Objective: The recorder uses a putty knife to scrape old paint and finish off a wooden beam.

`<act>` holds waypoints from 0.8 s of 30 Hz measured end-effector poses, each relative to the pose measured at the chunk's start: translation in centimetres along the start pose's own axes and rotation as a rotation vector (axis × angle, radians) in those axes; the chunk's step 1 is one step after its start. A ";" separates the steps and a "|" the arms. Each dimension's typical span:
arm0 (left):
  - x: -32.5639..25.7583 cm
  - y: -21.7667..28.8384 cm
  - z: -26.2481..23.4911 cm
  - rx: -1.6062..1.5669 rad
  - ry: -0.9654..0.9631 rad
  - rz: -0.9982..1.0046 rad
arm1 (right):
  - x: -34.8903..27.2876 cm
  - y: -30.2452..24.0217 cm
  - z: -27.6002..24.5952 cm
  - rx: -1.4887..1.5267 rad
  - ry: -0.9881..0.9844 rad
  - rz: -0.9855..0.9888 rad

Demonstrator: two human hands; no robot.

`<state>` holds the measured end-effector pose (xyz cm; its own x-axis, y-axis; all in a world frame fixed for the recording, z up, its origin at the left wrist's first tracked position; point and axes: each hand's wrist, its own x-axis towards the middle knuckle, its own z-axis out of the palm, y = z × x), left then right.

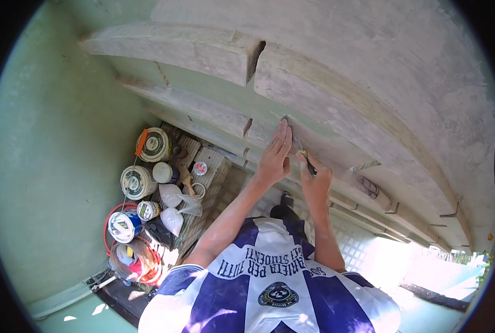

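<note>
1. Left hand: lay flat, fingers stretched out, pressed against the pale plaster moulding; it grasped nothing.
2. Right hand: clenched round a thin tool with a dark handle, its tip set to the moulding just beside the left fingertips.
3. Moulding: stepped bands ran across the wall; the work spot sat on a lower band, near a vertical gap in the top band.
4. Progress, as judged: the bands looked rough and patchy, with open joints showing, so finishing appeared only partly done; the stretch to the right looked untouched.
5. Below, on wooden planks: several paint tubs, white plastic bags, a bucket and a red hose.
</note>
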<state>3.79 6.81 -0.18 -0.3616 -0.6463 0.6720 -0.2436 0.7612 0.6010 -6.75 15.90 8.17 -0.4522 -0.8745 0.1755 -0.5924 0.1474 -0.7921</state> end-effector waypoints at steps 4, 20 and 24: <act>-0.1 0.7 0.5 -0.033 -0.033 0.040 | -0.3 -0.6 -1.7 0.033 -0.001 0.017; 0.0 1.0 0.3 -0.013 0.070 -0.012 | 0.0 -0.6 -0.7 0.081 0.004 -0.054; 0.0 1.1 0.4 -0.004 -0.046 0.002 | 0.2 -1.3 -2.0 0.000 -0.059 0.036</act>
<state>3.13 7.70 0.31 -0.4034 -0.6413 0.6526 -0.2393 0.7624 0.6012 -7.41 16.47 10.42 -0.4333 -0.8942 0.1125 -0.5762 0.1789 -0.7975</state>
